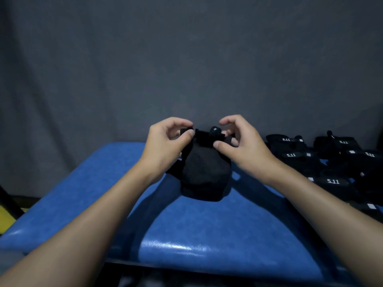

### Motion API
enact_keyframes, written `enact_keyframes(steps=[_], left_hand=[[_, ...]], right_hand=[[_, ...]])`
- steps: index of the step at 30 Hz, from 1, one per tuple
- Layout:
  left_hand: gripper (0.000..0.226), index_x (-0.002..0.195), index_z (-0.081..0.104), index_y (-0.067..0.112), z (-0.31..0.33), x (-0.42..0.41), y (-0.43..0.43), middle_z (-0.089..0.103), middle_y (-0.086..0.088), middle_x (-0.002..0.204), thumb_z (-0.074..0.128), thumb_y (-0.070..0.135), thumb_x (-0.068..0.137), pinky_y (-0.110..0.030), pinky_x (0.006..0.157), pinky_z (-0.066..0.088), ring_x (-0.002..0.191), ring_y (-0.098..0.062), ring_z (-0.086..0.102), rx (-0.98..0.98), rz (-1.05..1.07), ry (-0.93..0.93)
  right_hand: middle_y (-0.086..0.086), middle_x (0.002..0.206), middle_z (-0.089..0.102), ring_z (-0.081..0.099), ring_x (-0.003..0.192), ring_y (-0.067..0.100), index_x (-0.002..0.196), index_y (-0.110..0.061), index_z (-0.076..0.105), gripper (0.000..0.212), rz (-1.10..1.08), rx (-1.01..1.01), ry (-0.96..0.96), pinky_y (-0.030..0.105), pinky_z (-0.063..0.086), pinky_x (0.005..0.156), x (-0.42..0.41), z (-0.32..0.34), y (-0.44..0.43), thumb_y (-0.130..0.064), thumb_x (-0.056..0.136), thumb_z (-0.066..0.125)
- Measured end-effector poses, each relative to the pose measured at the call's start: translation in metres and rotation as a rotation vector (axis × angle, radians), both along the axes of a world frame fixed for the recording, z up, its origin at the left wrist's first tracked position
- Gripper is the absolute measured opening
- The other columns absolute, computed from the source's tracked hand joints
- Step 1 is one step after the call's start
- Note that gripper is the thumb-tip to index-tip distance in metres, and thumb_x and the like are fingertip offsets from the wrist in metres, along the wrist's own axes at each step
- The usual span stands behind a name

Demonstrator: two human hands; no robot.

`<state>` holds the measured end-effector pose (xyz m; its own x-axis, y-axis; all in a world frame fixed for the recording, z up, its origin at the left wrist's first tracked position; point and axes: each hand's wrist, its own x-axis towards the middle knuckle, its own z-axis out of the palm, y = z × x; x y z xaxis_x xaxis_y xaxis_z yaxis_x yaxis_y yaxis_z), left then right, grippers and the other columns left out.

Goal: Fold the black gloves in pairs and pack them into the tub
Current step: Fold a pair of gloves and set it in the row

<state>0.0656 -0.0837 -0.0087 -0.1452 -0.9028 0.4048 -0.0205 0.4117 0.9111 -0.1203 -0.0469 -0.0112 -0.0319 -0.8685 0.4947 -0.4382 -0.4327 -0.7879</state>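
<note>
A bundle of black gloves (205,175) rests on the blue padded table (186,230), near its far edge at the middle. My left hand (165,143) pinches the bundle's upper left cuff between thumb and fingers. My right hand (240,141) grips the upper right cuff, thumb pressed on the fabric. Both forearms reach in from the bottom corners. No tub is in view.
Several more black gloves (331,162) marked "5.11" lie piled on the right side of the table, reaching the right frame edge. A grey cloth backdrop (186,69) hangs behind the table. A yellow object (6,216) shows at the lower left, beside the table.
</note>
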Motion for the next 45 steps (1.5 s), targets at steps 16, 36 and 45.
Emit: enact_keyframes(steps=[16, 36, 45], left_hand=[[0.011, 0.100, 0.064, 0.027, -0.025, 0.026, -0.013, 0.061, 0.004, 0.103, 0.068, 0.029, 0.090, -0.021, 0.079, 0.042, 0.096, -0.011, 0.060, -0.109, 0.094, -0.734], [0.071, 0.143, 0.047, 0.031, -0.034, 0.028, 0.000, 0.049, 0.020, 0.134, 0.080, 0.036, 0.081, -0.012, 0.105, 0.034, 0.124, 0.003, 0.046, -0.112, -0.261, -0.971], [0.094, 0.148, 0.037, 0.038, -0.038, 0.029, -0.002, 0.046, 0.021, 0.139, 0.070, 0.070, 0.066, -0.031, 0.110, 0.041, 0.127, -0.004, 0.048, -0.043, -0.305, -1.111]], right_hand=[[-0.002, 0.099, 0.056, 0.053, 0.076, 0.008, 0.136, -0.027, 0.038, 0.052, -0.091, 0.390, 0.216, 0.025, 0.045, 0.074, -0.007, -0.038, 0.012, -0.040, 0.092, 0.062], [0.016, 0.101, 0.061, 0.065, 0.080, 0.023, 0.126, -0.015, 0.046, 0.049, 0.008, 0.571, -0.303, 0.032, 0.059, 0.064, 0.012, -0.035, 0.034, 0.005, 0.086, 0.066], [-0.019, 0.133, 0.038, 0.035, 0.128, 0.004, 0.131, -0.031, 0.049, 0.059, -0.027, 0.318, 0.493, 0.029, 0.031, 0.110, -0.001, -0.036, 0.037, -0.048, 0.079, 0.072]])
